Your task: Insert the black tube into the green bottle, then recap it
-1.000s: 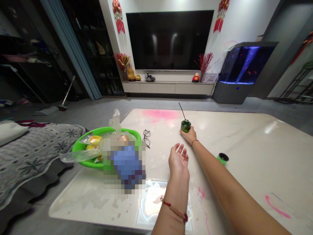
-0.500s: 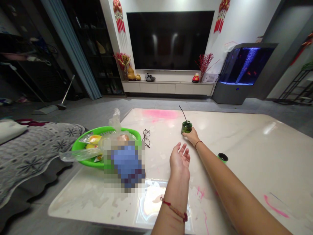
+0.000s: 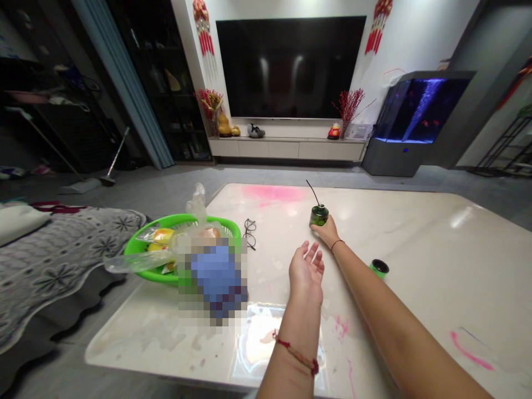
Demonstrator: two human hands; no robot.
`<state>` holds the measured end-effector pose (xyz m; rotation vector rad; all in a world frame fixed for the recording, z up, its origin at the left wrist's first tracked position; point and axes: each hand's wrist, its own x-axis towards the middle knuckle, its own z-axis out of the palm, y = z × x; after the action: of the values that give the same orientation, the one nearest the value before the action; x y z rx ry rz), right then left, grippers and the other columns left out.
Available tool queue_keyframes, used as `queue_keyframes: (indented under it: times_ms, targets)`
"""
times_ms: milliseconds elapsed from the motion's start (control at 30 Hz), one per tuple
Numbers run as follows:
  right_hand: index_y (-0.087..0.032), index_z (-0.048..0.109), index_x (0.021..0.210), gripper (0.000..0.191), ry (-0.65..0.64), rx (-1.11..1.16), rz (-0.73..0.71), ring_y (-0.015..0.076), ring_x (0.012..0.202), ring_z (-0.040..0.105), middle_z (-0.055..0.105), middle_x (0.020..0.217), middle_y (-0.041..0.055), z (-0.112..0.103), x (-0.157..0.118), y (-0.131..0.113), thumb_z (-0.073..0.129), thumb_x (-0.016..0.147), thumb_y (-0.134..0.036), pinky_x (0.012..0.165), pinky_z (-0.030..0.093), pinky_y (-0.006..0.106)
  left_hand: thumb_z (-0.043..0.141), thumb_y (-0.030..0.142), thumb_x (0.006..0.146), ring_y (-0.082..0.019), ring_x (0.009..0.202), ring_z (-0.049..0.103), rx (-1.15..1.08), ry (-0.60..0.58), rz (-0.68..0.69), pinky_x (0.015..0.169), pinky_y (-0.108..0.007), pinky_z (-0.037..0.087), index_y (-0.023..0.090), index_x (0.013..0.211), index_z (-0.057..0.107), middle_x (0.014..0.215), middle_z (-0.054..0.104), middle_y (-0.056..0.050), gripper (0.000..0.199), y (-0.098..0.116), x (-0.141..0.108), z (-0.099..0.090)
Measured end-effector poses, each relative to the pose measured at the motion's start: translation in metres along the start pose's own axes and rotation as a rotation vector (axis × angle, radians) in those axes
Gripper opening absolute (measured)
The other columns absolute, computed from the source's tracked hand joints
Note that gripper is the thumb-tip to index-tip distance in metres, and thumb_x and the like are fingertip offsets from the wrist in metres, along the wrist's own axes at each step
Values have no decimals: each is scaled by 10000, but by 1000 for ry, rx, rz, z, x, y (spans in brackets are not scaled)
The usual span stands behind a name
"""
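Note:
My right hand [image 3: 326, 230] is wrapped round a small dark green glass bottle [image 3: 319, 215], which looks like a reed diffuser bottle. One thin black stick [image 3: 312, 192] leans up out of its neck. Palm up and fingers loosely spread, my left hand [image 3: 306, 271] holds nothing; it is just nearer to me than the bottle, apart from it. To the right of my right forearm lies a short round green piece with a black hollow inside [image 3: 379, 268].
On the left of the white marble-look table [image 3: 436, 238] is a green plastic basket [image 3: 141, 271] with bagged food and clear plastic bags. A blurred-out blue item [image 3: 218, 277] lies against it. Eyeglasses [image 3: 250, 234] rest beside the basket. Pink smears mark the tabletop.
The whole view has shifted very slightly. Both hands keep the same pose, the right one still round the bottle.

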<state>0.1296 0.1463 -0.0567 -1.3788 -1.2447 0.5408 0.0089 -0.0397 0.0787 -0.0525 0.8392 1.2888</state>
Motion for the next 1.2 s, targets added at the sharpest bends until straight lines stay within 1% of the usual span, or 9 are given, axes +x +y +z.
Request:
queue_keyframes:
  times_ms: [167, 433, 600, 667, 800, 1000, 1200]
  targets:
    - [-186, 445, 899, 483, 11, -52, 78, 213, 820, 579, 577, 873, 35, -2, 0, -3, 669, 478, -261, 773, 469, 360, 440, 142, 776, -43, 496, 517, 5, 6, -2, 417, -137, 366, 134, 869, 516, 822, 595, -47, 121, 1, -2, 1]
    - [-182, 398, 1017, 577, -6, -74, 81, 206, 870, 578, 572, 985, 75, -4, -4, -8, 652, 503, -244, 793, 462, 337, 440, 97, 717, -64, 546, 555, 2, -11, -5, 481, -166, 412, 136, 873, 520, 866, 609, -60, 180, 0, 0, -1]
    - [-191, 393, 1006, 625, -12, -102, 75, 228, 921, 568, 572, 1008, 80, -4, -5, -9, 698, 481, -342, 828, 447, 366, 431, 93, 710, -68, 565, 564, 9, -19, 0, 499, -170, 418, 136, 874, 520, 903, 613, -67, 192, 0, -1, -1]
    - [-187, 396, 992, 615, -6, -125, 81, 235, 917, 571, 575, 997, 87, -4, -5, -9, 697, 487, -366, 825, 446, 375, 427, 105, 722, -68, 564, 563, 7, -18, 1, 498, -170, 417, 136, 864, 518, 905, 612, -70, 172, 1, -2, -1]
    - [-178, 402, 965, 564, 5, -134, 92, 238, 874, 583, 582, 952, 94, -4, -5, -10, 684, 501, -332, 798, 455, 379, 424, 118, 735, -69, 559, 559, 4, -2, -2, 494, -172, 414, 139, 844, 512, 893, 610, -68, 142, 1, -2, 0]
    - [-199, 394, 945, 529, 16, -109, 100, 214, 834, 585, 581, 919, 61, -4, -5, -9, 672, 503, -289, 777, 463, 360, 437, 114, 726, -66, 549, 553, 3, -5, -5, 492, -171, 411, 137, 835, 512, 868, 610, -61, 135, 1, -1, -1]
    - [-203, 391, 938, 526, 27, -72, 100, 209, 845, 574, 567, 920, 52, -4, -4, -6, 671, 497, -268, 789, 457, 359, 446, 96, 705, -66, 551, 555, 9, -3, -4, 500, -172, 408, 135, 829, 512, 851, 607, -56, 145, 1, -2, 0]
